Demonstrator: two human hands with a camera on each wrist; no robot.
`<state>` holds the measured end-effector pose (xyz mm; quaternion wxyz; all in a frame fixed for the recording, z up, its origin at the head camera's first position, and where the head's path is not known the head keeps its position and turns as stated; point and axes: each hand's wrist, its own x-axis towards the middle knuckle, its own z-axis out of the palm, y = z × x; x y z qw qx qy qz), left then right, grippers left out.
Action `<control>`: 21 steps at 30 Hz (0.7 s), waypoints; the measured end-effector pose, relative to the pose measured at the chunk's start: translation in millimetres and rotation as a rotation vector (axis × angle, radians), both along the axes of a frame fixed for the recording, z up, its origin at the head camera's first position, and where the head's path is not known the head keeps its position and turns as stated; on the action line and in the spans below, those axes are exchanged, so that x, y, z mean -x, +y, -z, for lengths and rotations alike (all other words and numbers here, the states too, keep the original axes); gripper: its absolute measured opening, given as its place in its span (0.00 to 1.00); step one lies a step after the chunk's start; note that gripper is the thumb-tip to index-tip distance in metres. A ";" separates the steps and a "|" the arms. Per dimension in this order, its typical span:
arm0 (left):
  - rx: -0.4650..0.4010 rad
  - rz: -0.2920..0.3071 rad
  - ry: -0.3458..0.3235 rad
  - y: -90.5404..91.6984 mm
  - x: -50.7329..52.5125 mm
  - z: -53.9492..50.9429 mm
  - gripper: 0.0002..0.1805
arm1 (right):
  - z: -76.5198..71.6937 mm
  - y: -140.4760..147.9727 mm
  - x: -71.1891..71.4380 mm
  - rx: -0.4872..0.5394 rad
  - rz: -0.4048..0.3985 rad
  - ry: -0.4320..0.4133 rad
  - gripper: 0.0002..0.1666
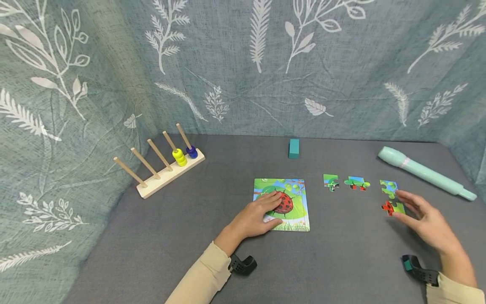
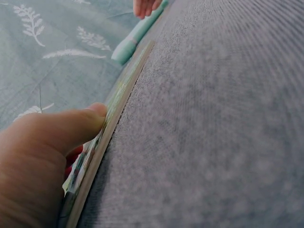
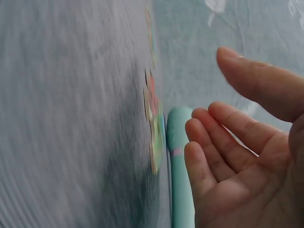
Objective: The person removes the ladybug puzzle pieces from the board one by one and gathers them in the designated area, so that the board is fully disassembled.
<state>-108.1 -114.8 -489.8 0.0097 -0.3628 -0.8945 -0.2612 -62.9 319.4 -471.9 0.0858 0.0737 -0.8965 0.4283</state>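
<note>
Ladybug puzzle (image 1: 287,206) lies partly under the outstretched left fingers (image 1: 268,200).

L fingers (image 1: 271,204) hide pt of ladybug puzzle (image 1: 291,207); R sleeve (image 1: 453,292) cut off at btm; pcs (image 3: 156,137) blurred in R-wrist view.

Wood-edged puzzle (image 1: 285,207), wooden pegs (image 1: 160,155), matt cloth backdrop (image 1: 235,63)

Centre of a table (image 1: 152,253): a left hand (image 1: 255,217) rests on a jigsaw puzzle board (image 1: 296,211). To its left, farther back, stands a peg abacus (image 1: 168,176), rings (image 1: 179,157) on its two rightmost pegs. Behind the board, a block (image 1: 294,148). Right, loose puzzle pieces (image 1: 357,183); a right hand (image 1: 433,223) is beside the rightmost, a marker (image 1: 425,173) behind it.
</note>
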 end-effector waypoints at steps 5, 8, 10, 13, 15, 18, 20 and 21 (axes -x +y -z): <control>-0.036 0.002 -0.015 0.4 0.7 2.5 0.36 | -6.8 -16.5 1.3 0.030 -0.073 0.008 0.37; -0.052 0.005 -0.001 -0.2 1.0 2.7 0.36 | -7.0 -30.4 4.6 0.039 -0.110 0.023 0.36; -0.063 0.006 0.016 -1.4 1.3 2.9 0.36 | -6.2 -41.9 8.2 0.055 -0.147 0.039 0.35; -0.073 0.003 0.037 -5.0 2.0 3.3 0.35 | -6.3 -62.4 14.0 0.074 -0.214 0.076 0.34; -0.083 0.000 0.041 -8.5 2.9 3.3 0.35 | -7.9 -75.4 17.1 0.078 -0.253 0.069 0.34; -0.083 -0.019 0.032 -14.5 4.6 3.4 0.36 | -11.2 -93.0 21.2 0.065 -0.286 0.029 0.34; -0.092 -0.035 0.017 -18.4 5.3 3.0 0.36 | -12.6 -103.7 24.2 0.054 -0.302 -0.003 0.35; -0.089 -0.045 0.012 -20.1 5.6 3.2 0.36 | -12.9 -108.8 25.9 0.046 -0.312 -0.018 0.35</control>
